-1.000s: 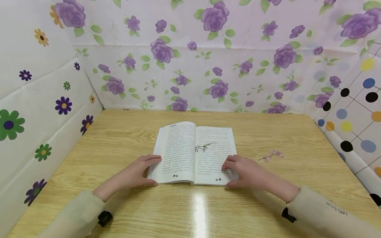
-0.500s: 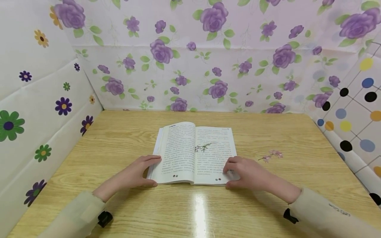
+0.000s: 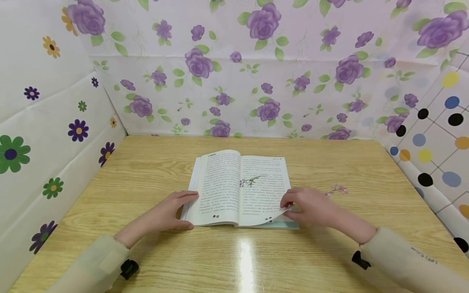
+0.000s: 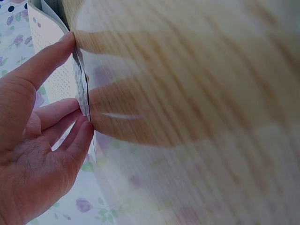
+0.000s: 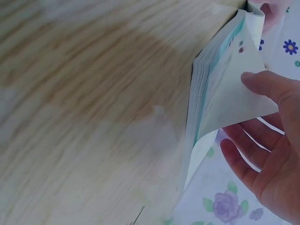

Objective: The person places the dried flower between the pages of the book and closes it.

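Observation:
An open book [image 3: 220, 185] with printed text lies on the wooden table in the head view. At its lower left corner, my left hand [image 3: 165, 213] holds the edge, thumb at the bottom and fingers along the side. The left wrist view has the thumb and fingertips of that hand [image 4: 40, 159] against the book's edge [image 4: 79, 77]. My right hand [image 3: 316, 209] pinches the lower right corner of the right-hand page [image 3: 261, 203], which curls up. Under this lifted page [image 5: 239, 93] a pale blue-green page [image 3: 283, 224] shows.
A small pink blossom sprig [image 3: 338, 189], partly behind the right hand, is on the wooden table [image 3: 154, 158]. Floral cloth [image 3: 234, 93] hangs behind the table, with patterned cloth at both sides. Black clips [image 3: 130, 269] are by both sleeves.
My right hand has taken hold of the page corner and raised it, uncovering the blue-green page beneath. The right wrist has shifted slightly right and up; my left hand stays put.

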The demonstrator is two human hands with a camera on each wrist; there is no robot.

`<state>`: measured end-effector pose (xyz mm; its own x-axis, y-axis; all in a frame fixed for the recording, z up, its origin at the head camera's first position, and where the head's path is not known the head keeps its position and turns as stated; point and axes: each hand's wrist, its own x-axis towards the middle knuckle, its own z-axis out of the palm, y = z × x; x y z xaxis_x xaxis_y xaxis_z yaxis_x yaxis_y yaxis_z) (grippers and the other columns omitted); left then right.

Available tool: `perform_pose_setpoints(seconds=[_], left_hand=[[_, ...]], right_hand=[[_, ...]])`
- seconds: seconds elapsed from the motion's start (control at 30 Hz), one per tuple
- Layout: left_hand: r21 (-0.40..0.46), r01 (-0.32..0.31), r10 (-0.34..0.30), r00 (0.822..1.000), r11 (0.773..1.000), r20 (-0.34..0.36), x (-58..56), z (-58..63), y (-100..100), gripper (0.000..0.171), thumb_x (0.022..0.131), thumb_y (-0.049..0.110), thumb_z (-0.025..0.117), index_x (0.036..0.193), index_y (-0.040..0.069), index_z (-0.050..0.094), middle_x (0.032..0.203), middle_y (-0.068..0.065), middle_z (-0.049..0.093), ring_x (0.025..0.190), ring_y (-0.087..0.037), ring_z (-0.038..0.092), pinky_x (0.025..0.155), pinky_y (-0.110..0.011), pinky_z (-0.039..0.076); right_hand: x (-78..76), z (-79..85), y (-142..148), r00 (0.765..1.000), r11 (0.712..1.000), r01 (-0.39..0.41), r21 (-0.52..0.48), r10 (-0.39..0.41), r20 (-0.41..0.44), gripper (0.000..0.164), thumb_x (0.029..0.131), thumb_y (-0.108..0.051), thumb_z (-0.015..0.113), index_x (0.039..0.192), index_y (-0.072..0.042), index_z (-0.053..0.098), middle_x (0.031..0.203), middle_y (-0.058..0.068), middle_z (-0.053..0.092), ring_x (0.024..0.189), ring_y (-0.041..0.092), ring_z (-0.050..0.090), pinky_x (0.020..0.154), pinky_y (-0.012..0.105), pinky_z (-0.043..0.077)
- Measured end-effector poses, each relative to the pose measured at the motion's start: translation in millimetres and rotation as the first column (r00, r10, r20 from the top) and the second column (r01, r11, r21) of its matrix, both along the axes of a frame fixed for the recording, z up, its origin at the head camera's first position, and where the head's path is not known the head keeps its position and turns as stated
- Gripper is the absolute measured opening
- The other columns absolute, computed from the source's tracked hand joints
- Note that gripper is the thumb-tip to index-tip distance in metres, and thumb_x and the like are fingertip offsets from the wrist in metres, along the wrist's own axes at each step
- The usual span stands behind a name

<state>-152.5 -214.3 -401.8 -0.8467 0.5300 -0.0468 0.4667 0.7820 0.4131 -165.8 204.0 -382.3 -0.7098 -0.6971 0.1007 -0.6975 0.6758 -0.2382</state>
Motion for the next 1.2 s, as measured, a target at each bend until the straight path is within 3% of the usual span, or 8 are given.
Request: perform_pose_setpoints(seconds=[0.37,0.6,0.9,1.2], left_hand=[[-0.008,-0.001,0.001,1.0,1.0,0.008,-1.5,-1.1,-1.8,0.083,0.077,0.032,0.085,0.145,0.001,0.047,0.152,-0.016,0.045,0.137,-0.04,0.044,0.109,-0.053,0.042],[-0.005,0.003,-0.003,1.0,1.0,0.001,-2.3,-3.3,-2.0,0.083,0.077,0.032,0.085,0.145,0.001,0.048,0.152,-0.016,0.046,0.137,-0.039,0.045,0.109,-0.053,0.041],[-0.002,0.002,-0.002,1.0,1.0,0.002,-2.7,-4.5,-2.2,0.083,0.077,0.033,0.085,0.145,0.003,0.048,0.152,-0.015,0.046,0.137,-0.039,0.044,0.109,-0.053,0.041],[-0.004,0.005,-0.005,1.0,1.0,-0.015,-2.1,-5.3,-2.1,0.083,0.076,0.033,0.085,0.144,0.002,0.049,0.151,-0.015,0.047,0.136,-0.038,0.046,0.109,-0.052,0.042]], right_hand=[[-29.8,-5.2,10.1,0.999,0.999,0.04,-0.013,-0.04,-0.036,0.014,0.08,-0.008,0.078,0.09,-0.017,0.074,0.093,-0.005,0.07,0.088,0.015,0.066,0.075,0.032,0.056],[-53.0,-5.6,14.2,0.995,0.995,0.098,0.001,-0.098,-0.038,0.011,0.083,-0.012,0.078,0.091,-0.019,0.074,0.097,-0.002,0.071,0.09,0.019,0.067,0.074,0.035,0.056],[-77.7,-3.7,17.1,0.995,0.994,0.091,-0.055,-0.094,-0.043,0.012,0.083,-0.007,0.075,0.089,-0.018,0.073,0.097,0.004,0.071,0.086,0.023,0.066,0.069,0.034,0.052],[-96.8,1.8,13.1,0.993,0.993,0.108,-0.049,-0.11,-0.052,0.01,0.086,-0.008,0.074,0.091,-0.016,0.074,0.099,0.004,0.07,0.089,0.026,0.066,0.073,0.038,0.053]])
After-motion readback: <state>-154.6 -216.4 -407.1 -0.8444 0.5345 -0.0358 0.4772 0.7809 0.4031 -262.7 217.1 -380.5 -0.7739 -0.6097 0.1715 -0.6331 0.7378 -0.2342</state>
